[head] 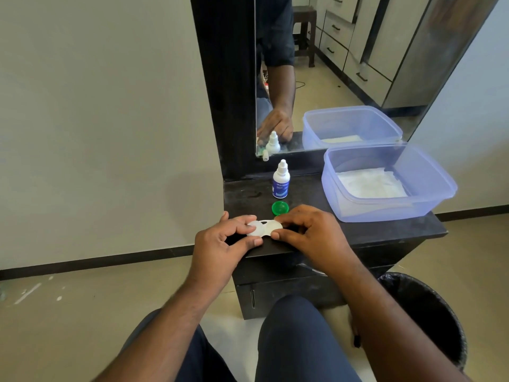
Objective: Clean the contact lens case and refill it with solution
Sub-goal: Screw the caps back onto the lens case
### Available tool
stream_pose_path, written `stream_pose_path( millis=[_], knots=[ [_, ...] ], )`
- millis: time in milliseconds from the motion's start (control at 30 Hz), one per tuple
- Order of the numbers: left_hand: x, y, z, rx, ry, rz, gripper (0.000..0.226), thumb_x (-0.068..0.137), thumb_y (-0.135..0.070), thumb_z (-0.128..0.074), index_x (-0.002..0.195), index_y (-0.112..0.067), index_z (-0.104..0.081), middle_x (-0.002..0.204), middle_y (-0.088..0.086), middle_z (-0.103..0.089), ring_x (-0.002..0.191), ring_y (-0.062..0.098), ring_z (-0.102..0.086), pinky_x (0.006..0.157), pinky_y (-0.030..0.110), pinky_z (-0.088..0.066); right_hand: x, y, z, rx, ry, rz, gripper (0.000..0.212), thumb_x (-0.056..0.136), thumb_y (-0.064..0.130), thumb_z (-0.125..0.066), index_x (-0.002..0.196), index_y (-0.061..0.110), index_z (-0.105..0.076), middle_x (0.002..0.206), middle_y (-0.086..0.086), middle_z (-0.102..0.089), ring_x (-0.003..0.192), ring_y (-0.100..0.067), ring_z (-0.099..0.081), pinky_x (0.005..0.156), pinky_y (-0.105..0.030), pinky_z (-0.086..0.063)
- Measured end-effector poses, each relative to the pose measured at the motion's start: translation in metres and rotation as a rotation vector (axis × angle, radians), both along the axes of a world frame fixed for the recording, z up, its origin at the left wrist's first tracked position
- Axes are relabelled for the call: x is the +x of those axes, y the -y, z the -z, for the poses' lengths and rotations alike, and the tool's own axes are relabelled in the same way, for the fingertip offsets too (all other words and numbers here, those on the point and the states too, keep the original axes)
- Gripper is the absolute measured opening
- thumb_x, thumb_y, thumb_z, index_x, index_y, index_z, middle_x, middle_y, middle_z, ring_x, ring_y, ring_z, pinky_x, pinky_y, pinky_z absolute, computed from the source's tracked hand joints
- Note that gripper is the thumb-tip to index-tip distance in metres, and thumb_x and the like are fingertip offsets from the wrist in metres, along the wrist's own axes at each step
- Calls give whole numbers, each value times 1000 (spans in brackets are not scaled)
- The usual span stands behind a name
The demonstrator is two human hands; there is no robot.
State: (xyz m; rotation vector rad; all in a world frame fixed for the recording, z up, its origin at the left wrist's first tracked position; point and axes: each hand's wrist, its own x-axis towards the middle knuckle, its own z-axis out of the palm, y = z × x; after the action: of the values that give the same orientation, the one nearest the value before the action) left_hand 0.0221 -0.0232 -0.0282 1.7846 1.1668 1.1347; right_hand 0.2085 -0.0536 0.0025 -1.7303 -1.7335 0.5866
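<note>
Both hands pinch the white plastic twin-well contact lens case (264, 228): left hand (220, 244) on its white cap, right hand (308, 232) steadying. Risk: case slips (near table edge), spilling residue.

Lens case (264, 228) at front edge of surface (385, 230), held betw. left hand (220, 241) on its left end & right hand (308, 232) on its right end. Loose cap (280, 208) just behind case; solution bottle (281, 180) upright behind cap, near mirror (344, 64) at back. Tub (429, 197) on surface to right of bottle, folded tissue (370, 183) in it. Bin (429, 312) on floor, right of surface, near right forearm.
</note>
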Motion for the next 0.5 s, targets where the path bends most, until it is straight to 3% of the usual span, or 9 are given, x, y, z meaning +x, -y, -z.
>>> stream_pose_path(
  millis=[133,267,400,500],
  knots=[
    [-3,0,-5,29,-42,32,18,70,-3,-82,85,-11,-75,104,-10,-71,98,-18,-59,104,5,-29,0,0,-1,-13,10,-9,34,80,32,-73,112,22,-70,103,8,-65,92,-6,-57,83,-24,-50],
    [-7,-3,-8,93,-90,-10,22,72,-4,-81,90,-16,-79,95,-12,-68,93,-1,-62,81,5,-43,0,0,-2,-20,19,-6,34,81,32,-72,113,22,-70,101,8,-64,90,-7,-56,82,-24,-49],
    [-8,-1,-11,108,-132,-16,25,75,-5,-80,95,-20,-77,97,-15,-68,95,3,-64,85,6,-43,-1,0,-1,-5,27,-4,32,81,33,-72,111,22,-70,98,8,-63,88,-7,-55,78,-24,-48],
    [-6,3,-12,151,-182,-19,23,75,-10,-81,97,-16,-77,100,-8,-72,96,8,-64,91,1,-35,-2,0,-1,0,36,-10,32,82,32,-72,112,21,-70,98,8,-62,88,-7,-55,78,-24,-48]
  ],
)
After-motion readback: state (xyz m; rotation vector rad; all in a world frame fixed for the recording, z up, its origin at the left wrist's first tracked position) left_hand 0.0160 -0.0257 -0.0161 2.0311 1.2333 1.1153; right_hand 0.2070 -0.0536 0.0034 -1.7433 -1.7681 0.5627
